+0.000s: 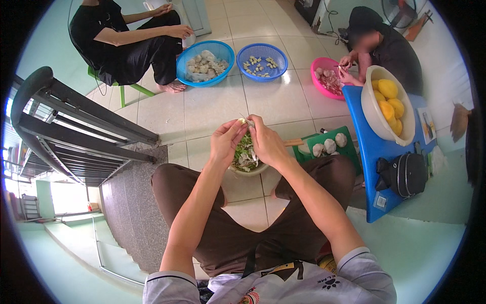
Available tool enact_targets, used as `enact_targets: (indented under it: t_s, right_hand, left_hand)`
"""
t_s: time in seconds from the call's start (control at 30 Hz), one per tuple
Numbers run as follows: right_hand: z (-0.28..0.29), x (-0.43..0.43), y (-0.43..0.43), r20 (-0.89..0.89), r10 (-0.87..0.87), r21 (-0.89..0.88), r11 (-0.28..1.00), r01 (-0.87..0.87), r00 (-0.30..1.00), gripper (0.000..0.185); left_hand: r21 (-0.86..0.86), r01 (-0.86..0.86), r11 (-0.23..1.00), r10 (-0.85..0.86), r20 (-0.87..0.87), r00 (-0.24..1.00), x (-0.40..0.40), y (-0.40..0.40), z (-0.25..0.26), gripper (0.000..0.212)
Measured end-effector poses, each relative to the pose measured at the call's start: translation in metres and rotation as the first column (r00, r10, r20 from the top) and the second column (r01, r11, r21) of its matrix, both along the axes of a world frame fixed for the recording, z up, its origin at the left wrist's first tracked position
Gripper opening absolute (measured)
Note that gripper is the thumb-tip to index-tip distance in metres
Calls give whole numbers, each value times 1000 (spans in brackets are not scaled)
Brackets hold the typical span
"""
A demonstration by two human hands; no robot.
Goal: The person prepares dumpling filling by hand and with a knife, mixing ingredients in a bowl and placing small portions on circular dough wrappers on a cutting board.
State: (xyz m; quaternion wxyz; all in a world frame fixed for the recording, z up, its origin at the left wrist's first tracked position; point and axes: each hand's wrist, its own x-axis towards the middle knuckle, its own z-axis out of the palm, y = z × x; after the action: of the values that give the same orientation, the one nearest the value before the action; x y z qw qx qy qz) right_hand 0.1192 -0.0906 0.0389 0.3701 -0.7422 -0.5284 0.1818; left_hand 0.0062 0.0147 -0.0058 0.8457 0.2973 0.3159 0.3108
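Observation:
My left hand (227,140) pinches a pale garlic clove (242,121) between thumb and fingertips. Close against it, my right hand (268,143) grips a papery bit of garlic skin (250,123) at the clove's side. Both hands are above a bowl (250,173) between my knees, which holds green leafy scraps (243,154) and shed garlic skins (248,161); my hands hide part of it. Right of the bowl, several whole garlic bulbs (330,145) sit on a green board (351,154). A wooden handle or stick (293,142) juts out beside my right hand.
Ahead stand a light-blue basket (228,70) of garlic bulbs and a blue basket (262,78) with peeled cloves. One person sits behind them at left; another works over a pink basin (322,89). A blue table (357,125) is at right, a metal railing (87,133) and stairs at left.

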Motion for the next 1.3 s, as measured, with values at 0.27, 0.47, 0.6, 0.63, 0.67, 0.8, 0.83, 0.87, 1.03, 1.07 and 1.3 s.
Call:
enact_targets:
  t_s: [0.27, 0.47, 0.6, 0.63, 0.67, 0.8, 0.83, 0.87, 1.03, 1.07, 1.3]
  right_hand:
    - [-5, 1, 1, 26, 17, 19, 1000, -17, 1000, 29]
    - [-9, 2, 1, 47, 12, 14, 1000, -13, 999, 29]
    - [-9, 2, 1, 68, 5, 17, 1000, -6, 998, 28]
    - [-10, 2, 1, 68, 4, 18, 1000, -5, 998, 28]
    - [-11, 2, 1, 81, -5, 39, 999, 2, 997, 28]
    - [-8, 2, 1, 94, -12, 58, 998, 7, 995, 28]
    - [-7, 2, 1, 94, -12, 57, 998, 7, 996, 28]
    - [-5, 2, 1, 86, -22, 42, 999, 19, 996, 27]
    - [-5, 2, 0, 51, -42, 36, 999, 40, 998, 27]
    - [-6, 2, 0, 22, -48, 46, 998, 47, 999, 26]
    - [-7, 5, 1, -44, -88, 38, 995, 90, 995, 26]
  left_hand:
    - [-6, 14, 1000, -14, 7, 1000, 0, 0, 1, 18]
    - [2, 16, 1000, -16, 6, 1000, 1, -2, 4, 17]
    - [1, 25, 1000, -25, 10, 1000, 0, -1, 1, 16]
    - [12, 34, 999, -35, 8, 999, 0, -1, 0, 16]
    - [22, 44, 999, -44, 6, 999, 0, -1, -1, 16]
    - [24, 42, 999, -42, 14, 999, 0, 0, -3, 16]
    - [24, 41, 999, -41, 21, 999, 0, -1, -3, 16]
    - [25, 40, 999, -40, 30, 999, 0, -1, -2, 17]
    - [29, 56, 998, -57, 64, 996, 1, 0, -5, 18]
    - [30, 67, 997, -69, 73, 995, 2, 0, -5, 18]
    - [61, 100, 993, -104, 82, 991, 2, -1, -3, 18]
